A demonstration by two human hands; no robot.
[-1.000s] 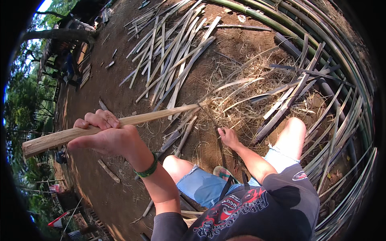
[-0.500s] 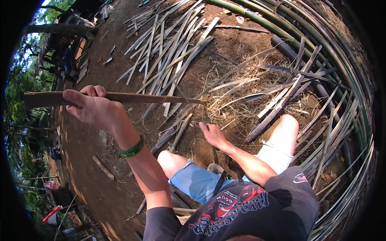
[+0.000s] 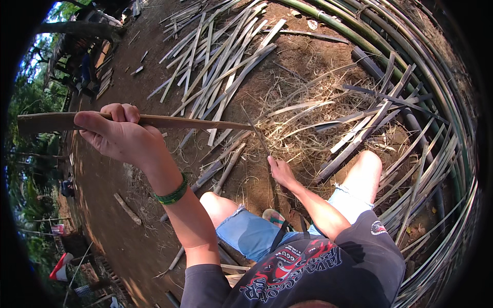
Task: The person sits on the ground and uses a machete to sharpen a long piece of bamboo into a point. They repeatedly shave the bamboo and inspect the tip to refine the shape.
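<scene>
My left hand [image 3: 115, 131] is closed around a long flat bamboo strip [image 3: 185, 122], raised at the left. The strip runs past my fist on one side and tapers toward the middle of the view on the other. My right hand [image 3: 281, 172], in front of my knees, grips a knife [image 3: 261, 137] whose handle is hidden in my fist. Its narrow blade points up and to the left. The blade crosses the strip's right end; whether the two touch I cannot tell.
Pale shavings [image 3: 303, 123] cover the ground beyond my right hand. Split bamboo slats [image 3: 215, 61] lie heaped at the far middle. Long green bamboo poles [image 3: 354, 36] curve along the right, with thin strips [image 3: 426, 185] beside my right knee. Short sticks [image 3: 231, 167] lie near my left knee.
The bamboo strip and my left hand have shifted slightly left. My right hand has moved a little right, and the knife blade now shows clearly across the strip's end.
</scene>
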